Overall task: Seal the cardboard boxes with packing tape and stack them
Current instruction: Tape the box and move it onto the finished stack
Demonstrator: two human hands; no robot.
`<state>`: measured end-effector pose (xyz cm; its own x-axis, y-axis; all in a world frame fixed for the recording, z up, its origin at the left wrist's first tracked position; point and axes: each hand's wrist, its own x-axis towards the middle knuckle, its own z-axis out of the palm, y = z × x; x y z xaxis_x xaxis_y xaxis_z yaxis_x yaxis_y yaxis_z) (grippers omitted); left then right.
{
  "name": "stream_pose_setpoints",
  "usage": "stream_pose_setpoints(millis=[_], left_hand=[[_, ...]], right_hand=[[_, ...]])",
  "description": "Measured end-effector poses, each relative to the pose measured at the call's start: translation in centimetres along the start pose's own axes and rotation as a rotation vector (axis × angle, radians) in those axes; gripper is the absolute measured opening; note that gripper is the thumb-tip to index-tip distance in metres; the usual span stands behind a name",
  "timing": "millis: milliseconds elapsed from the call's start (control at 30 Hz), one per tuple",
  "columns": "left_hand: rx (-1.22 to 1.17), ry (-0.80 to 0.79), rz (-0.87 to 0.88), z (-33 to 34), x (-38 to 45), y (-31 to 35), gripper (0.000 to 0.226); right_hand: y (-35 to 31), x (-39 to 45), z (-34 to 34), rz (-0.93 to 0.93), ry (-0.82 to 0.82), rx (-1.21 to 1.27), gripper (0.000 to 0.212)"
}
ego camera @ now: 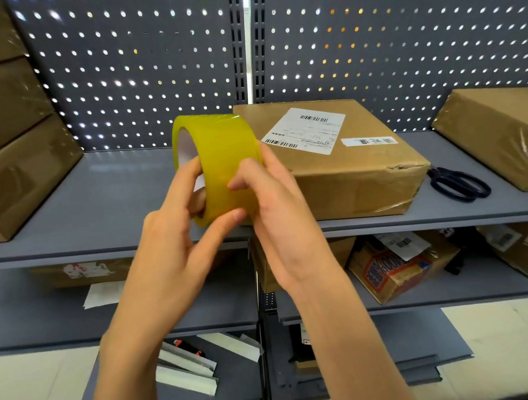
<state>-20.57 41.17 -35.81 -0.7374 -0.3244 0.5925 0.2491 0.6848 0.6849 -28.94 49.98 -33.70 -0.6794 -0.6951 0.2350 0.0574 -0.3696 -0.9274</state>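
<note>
A yellow roll of packing tape (220,159) is held up in front of the shelf. My left hand (178,233) grips it, fingers through the core and thumb under the outer face. My right hand (272,205) pinches the roll's outer surface with curled fingers from the right. Behind the roll a flat cardboard box (360,175) with a white shipping label lies on the grey shelf (102,203); its right corner is crumpled and glossy with tape. A stack of boxes (15,153) stands at the left.
Black scissors (459,184) lie on the shelf right of the labelled box. Another taped box (500,136) sits at the far right. The lower shelves hold several parcels (393,269) and folded white sheets (189,368). A pegboard wall backs the shelf.
</note>
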Motion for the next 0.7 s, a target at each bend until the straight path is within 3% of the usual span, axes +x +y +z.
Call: stream_pose_setpoints(millis=[267, 500, 700], left_hand=[[0.050, 0.027, -0.010, -0.1, 0.0, -0.1, 0.053], [0.054, 0.012, -0.022, -0.4, -0.1, -0.3, 0.055], [-0.041, -0.132, 0.013, -1.3, 0.3, -0.8, 0.065]], right_hand=[[0.3, -0.1, -0.3, -0.075, -0.093, -0.186, 0.017], [0.7, 0.0, -0.3, -0.041, -0.071, -0.266, 0.043], [0.4, 0.2, -0.9, -0.070, -0.069, -0.177, 0.044]])
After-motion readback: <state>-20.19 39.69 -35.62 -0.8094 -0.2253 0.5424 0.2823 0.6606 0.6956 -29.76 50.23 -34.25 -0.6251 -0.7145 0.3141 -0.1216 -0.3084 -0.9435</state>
